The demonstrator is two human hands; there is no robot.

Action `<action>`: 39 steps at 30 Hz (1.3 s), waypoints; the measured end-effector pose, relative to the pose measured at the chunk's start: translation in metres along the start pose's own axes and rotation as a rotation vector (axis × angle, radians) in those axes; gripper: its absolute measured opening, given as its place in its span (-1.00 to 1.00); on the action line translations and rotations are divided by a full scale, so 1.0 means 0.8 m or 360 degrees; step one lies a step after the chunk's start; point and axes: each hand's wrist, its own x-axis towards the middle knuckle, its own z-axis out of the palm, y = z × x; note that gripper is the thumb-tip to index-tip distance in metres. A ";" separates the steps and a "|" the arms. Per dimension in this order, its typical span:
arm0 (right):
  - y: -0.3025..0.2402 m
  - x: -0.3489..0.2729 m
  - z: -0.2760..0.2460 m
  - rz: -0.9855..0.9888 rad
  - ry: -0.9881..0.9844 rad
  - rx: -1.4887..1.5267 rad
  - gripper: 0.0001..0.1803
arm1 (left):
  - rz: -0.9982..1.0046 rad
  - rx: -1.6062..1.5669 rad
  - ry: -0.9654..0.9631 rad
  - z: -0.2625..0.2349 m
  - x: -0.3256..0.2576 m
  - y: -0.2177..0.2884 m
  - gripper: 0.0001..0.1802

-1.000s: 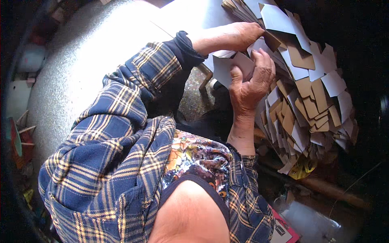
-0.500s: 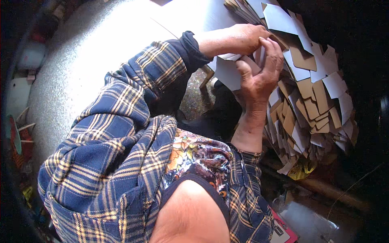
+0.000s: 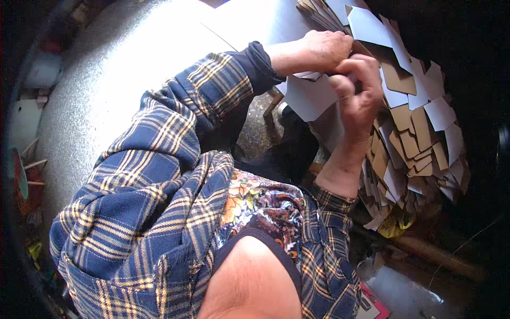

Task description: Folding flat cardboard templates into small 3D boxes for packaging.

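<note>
My left hand (image 3: 325, 49) reaches across at the top with its fingers bent down over the edge of a white cardboard piece (image 3: 309, 99). Some of those fingertips are hidden. Just beside it, my right hand (image 3: 361, 95) comes up from below, its fingers curled and its thumb bent at the upper right edge of the same piece. Both hands nearly touch. The cardboard is cut flat, with angled corners, and hangs below the left wrist. A brown cardboard piece (image 3: 363, 49) lies just past the fingers.
A large overlapping pile of white and brown cardboard pieces (image 3: 411, 141) stands to the right. A pale tabletop (image 3: 255, 21) lies beyond my left arm. Below the pile are a yellow plastic bag (image 3: 396, 225) and a pink-edged flat object (image 3: 378, 305). Speckled floor (image 3: 69, 127) shows at left.
My right hand has shifted right, and its fingers, stretched before, are now curled. More of the white cardboard piece shows. My left hand stays nearly in place.
</note>
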 end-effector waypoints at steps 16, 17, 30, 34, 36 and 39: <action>-0.003 -0.031 0.003 0.0147 0.0110 -0.0299 -0.83 | 0.0454 -0.0520 -0.0122 0.023 -0.001 -0.027 -0.21; -0.003 -0.033 0.002 0.0147 0.0166 -0.0272 -0.83 | 0.0504 -0.0515 -0.0166 0.016 -0.006 -0.026 -0.13; -0.008 -0.039 0.014 -0.0106 0.0097 -0.0221 -0.82 | 0.0043 -0.0287 0.0268 0.031 -0.001 -0.031 -0.39; -0.007 -0.042 0.018 -0.0161 0.0082 -0.0230 -0.82 | -0.0116 -0.0165 0.0340 0.031 -0.007 -0.018 -0.42; -0.008 -0.041 0.019 -0.0147 0.0097 -0.0202 -0.83 | -0.0169 -0.0151 0.0339 0.026 -0.011 -0.014 -0.43; -0.007 -0.040 0.022 -0.0169 0.0094 -0.0177 -0.83 | -0.0187 -0.0043 0.0348 0.023 -0.013 -0.013 -0.44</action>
